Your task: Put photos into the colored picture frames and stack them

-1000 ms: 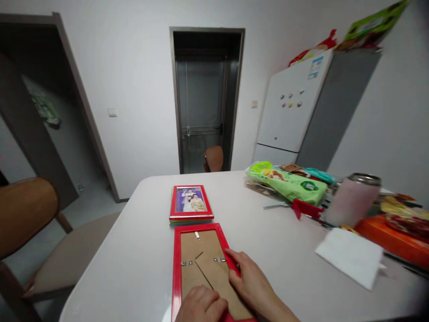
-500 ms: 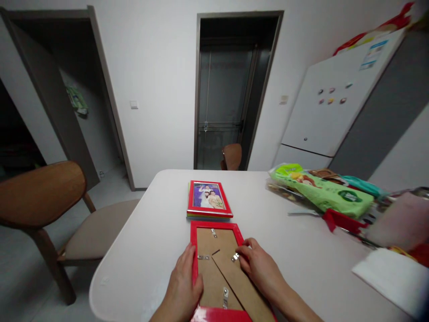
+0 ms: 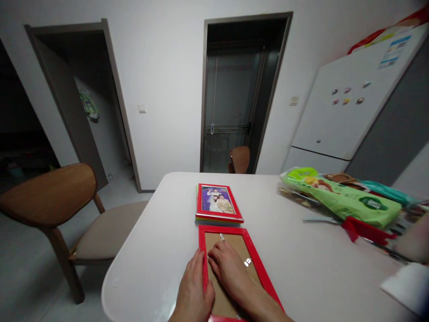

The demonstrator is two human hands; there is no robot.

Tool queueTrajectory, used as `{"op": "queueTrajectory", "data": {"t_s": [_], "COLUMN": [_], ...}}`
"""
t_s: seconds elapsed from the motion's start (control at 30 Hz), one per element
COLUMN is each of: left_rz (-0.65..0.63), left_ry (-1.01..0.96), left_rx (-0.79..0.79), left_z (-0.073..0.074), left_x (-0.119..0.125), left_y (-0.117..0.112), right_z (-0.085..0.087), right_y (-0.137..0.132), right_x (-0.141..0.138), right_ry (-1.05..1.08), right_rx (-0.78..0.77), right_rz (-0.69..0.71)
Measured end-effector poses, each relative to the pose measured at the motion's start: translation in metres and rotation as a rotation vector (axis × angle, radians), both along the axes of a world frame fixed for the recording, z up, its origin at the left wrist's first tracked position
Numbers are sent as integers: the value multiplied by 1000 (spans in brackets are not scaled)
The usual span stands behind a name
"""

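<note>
A red picture frame (image 3: 258, 261) lies face down on the white table (image 3: 301, 268), its brown backing board and small metal clips showing. My left hand (image 3: 193, 290) rests flat along the frame's left edge, fingers stretched out. My right hand (image 3: 231, 273) lies on the backing board, its fingertips at the left-side clip; whether they pinch it is unclear. Just beyond the frame sits a stack of frames (image 3: 217, 208), the top one red with a wedding photo facing up.
A wooden chair (image 3: 60, 205) stands left of the table. Green and teal snack packets (image 3: 342, 197), a red object (image 3: 365, 229) and a white napkin (image 3: 407, 286) crowd the table's right side. A white fridge (image 3: 348, 112) stands behind; two dark doorways open in the far wall.
My right hand has crossed from the frame's right clip to the left side of the backing board. My left hand stays on the left edge. The camera view has shifted slightly left.
</note>
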State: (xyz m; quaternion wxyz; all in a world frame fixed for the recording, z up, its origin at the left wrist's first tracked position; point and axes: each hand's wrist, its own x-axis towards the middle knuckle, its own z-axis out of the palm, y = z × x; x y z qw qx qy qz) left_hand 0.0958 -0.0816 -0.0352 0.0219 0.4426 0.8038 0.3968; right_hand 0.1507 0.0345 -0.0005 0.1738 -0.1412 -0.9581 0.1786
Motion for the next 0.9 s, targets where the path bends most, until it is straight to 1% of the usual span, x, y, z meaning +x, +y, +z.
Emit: {"op": "queueTrajectory", "data": {"t_s": [0.1, 0.23, 0.27, 0.4, 0.47, 0.53, 0.57, 0.63, 0.7, 0.73, 0.8, 0.9], "left_rz": [-5, -8, -8, -10, 0, 14, 17, 19, 16, 13, 8, 7], "left_ry": [3, 6, 7, 0, 0, 0, -2, -8, -9, -5, 2, 5], "left_rx": [-20, -23, -20, -18, -14, -13, -16, -19, -21, -22, -23, -12], "left_z": [2, 3, 3, 3, 2, 2, 2, 2, 2, 3, 3, 2], "left_x": [1, 1, 1, 0, 0, 0, 0, 1, 1, 1, 1, 2], "left_y": [-1, 0, 1, 2, 3, 2, 2, 1, 1, 1, 1, 1], "right_z": [-2, -4, -5, -7, -4, 2, 6, 13, 15, 14, 10, 2], "right_y": [13, 40, 45, 53, 52, 50, 49, 47, 43, 41, 36, 28], "right_x": [0, -3, -5, -13, -11, -1, 8, 31, 55, 66, 79, 82], "right_ry": [19, 10, -1, -32, -47, -54, -61, -106, -175, -200, -212, -189], "right_rx": [12, 36, 39, 30, 18, 3, -20, -107, -206, -238, -254, -229], "right_rz": [-37, -202, -222, -221, -199, -154, -95, 78, 243, 285, 275, 208]}}
